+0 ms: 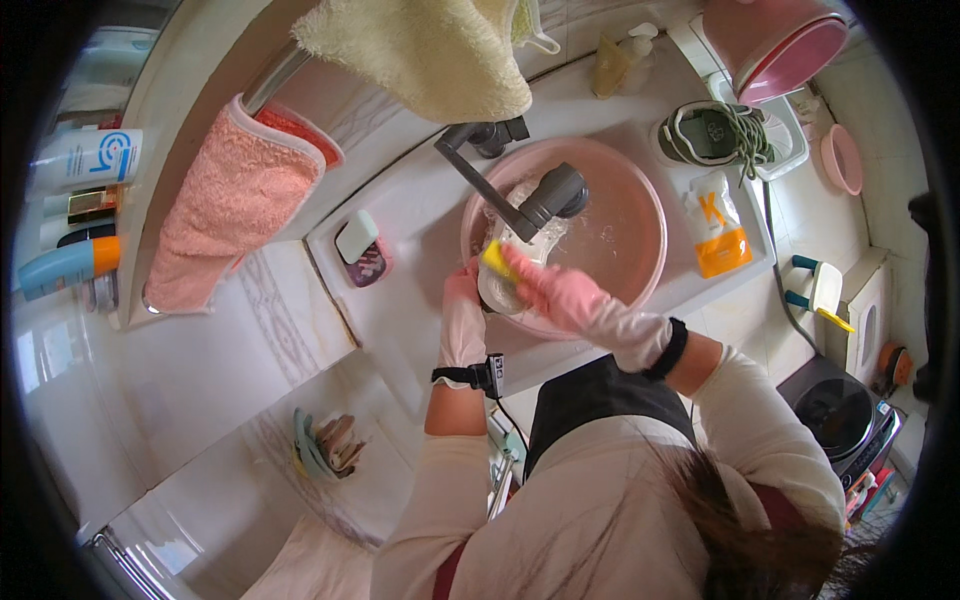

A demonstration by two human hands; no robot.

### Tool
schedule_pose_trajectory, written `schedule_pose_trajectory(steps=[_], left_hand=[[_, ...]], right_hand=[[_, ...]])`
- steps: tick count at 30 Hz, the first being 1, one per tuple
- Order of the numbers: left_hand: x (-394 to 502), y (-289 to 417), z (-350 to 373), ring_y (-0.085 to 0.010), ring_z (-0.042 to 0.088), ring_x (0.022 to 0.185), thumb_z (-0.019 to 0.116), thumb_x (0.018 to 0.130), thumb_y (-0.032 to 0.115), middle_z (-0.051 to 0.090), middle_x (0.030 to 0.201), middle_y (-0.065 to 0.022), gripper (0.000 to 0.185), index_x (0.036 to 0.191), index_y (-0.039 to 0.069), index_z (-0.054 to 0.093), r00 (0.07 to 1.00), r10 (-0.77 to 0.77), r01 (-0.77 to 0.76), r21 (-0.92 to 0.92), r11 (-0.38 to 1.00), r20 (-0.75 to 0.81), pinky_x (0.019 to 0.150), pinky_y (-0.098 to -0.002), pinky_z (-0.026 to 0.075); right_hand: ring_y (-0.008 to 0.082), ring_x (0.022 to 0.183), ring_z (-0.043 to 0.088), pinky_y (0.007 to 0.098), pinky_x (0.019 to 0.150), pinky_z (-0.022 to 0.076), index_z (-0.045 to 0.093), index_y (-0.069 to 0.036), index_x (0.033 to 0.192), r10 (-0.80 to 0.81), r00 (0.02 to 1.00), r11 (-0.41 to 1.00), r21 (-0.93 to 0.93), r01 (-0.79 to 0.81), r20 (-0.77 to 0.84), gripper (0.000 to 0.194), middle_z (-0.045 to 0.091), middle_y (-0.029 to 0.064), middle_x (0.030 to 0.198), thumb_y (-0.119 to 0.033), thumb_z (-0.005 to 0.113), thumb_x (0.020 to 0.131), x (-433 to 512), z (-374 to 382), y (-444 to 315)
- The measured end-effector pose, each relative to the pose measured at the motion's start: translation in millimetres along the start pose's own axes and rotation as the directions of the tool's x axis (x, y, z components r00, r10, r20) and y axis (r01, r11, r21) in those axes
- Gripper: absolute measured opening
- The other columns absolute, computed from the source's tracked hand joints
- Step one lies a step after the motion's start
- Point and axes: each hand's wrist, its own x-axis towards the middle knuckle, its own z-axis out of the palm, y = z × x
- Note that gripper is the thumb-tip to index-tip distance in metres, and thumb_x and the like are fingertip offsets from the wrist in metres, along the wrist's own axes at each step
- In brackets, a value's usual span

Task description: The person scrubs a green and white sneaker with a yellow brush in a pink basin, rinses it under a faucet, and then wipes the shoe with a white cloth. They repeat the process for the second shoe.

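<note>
My left hand (463, 289), in a pink and white rubber glove, grips the near end of a wet white object (531, 244), which looks like a shoe with its sole up. A yellow brush or sponge (496, 259) is in my gloved right hand (551, 294), pressed against that sole; blur hides its exact kind. Both hands are over the near left rim of a pink plastic basin (654, 255) holding water. Above the basin, a dark grey swivel faucet (544, 206) partly covers the shoe, and water splashes around it.
A green laced shoe (701, 135) sits on the sink's right side, beside an orange and white pouch (720, 232). At left lies a soap dish (366, 266). A pink towel (236, 202) and a cream towel (427, 56) hang nearby. A pink bucket (750, 37) stands far right.
</note>
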Motion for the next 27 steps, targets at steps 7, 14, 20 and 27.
schedule_pose_trajectory(steps=[7, 14, 20, 27], left_hand=[[34.1, -24.4, -10.6, -0.0181, 0.064, 0.086, 0.051, 0.095, 0.027, 0.066, 0.099, -0.0127, 0.036, 0.109, -0.005, 0.061, 0.997, 0.025, -0.028, 0.043, 0.999, 0.076, 0.075, -0.0302, 0.052], [0.4, 7.5, -9.1, -0.0284, 0.055, 0.117, 0.053, 0.093, 0.035, 0.058, 0.127, -0.0115, 0.048, 0.129, 0.002, 0.051, 0.854, 0.121, 0.363, -0.746, 0.559, 0.506, 0.101, -0.0458, 0.042], [-46.0, 36.3, 50.8, -0.0265, 0.051, 0.120, 0.057, 0.088, 0.047, 0.054, 0.131, -0.0073, 0.061, 0.136, 0.012, 0.045, 0.760, 0.393, 0.190, -0.754, 0.628, 0.518, 0.100, -0.0496, 0.040], [-70.7, 39.9, 64.6, -0.0203, 0.053, 0.114, 0.062, 0.084, 0.047, 0.056, 0.125, -0.0020, 0.056, 0.130, 0.017, 0.048, 0.823, 0.326, 0.182, -0.761, 0.623, 0.464, 0.095, -0.0403, 0.043]], right_hand=[[0.0199, 0.078, 0.055, 0.0312, 0.069, 0.0460, 0.058, -0.009, 0.106, -0.309, 0.951, 0.672, -0.713, 0.200, -0.024, 0.045, 0.061, 0.0024, 0.089, -0.051, 0.049, 0.093, 107.6, -99.9, -11.4], [0.0163, 0.106, 0.050, 0.0263, 0.090, 0.0454, 0.052, -0.005, 0.123, -0.092, 0.974, 0.912, 0.376, 0.165, -0.205, 0.033, 0.054, 0.0059, 0.121, -0.023, 0.054, 0.096, 101.5, -84.8, -27.1], [0.0020, 0.097, 0.046, 0.0106, 0.084, 0.0408, 0.035, -0.005, 0.142, -0.741, 0.660, 0.668, -0.037, 0.743, -0.122, 0.046, 0.050, -0.0012, 0.124, -0.007, 0.047, 0.097, 28.7, -45.9, -13.6], [0.0035, 0.064, 0.040, 0.0152, 0.054, 0.0349, 0.053, -0.014, 0.131, -0.436, 0.897, 0.691, 0.666, 0.281, 0.074, 0.035, 0.046, -0.0090, 0.079, -0.022, 0.054, 0.097, -22.4, -31.5, -25.4]])
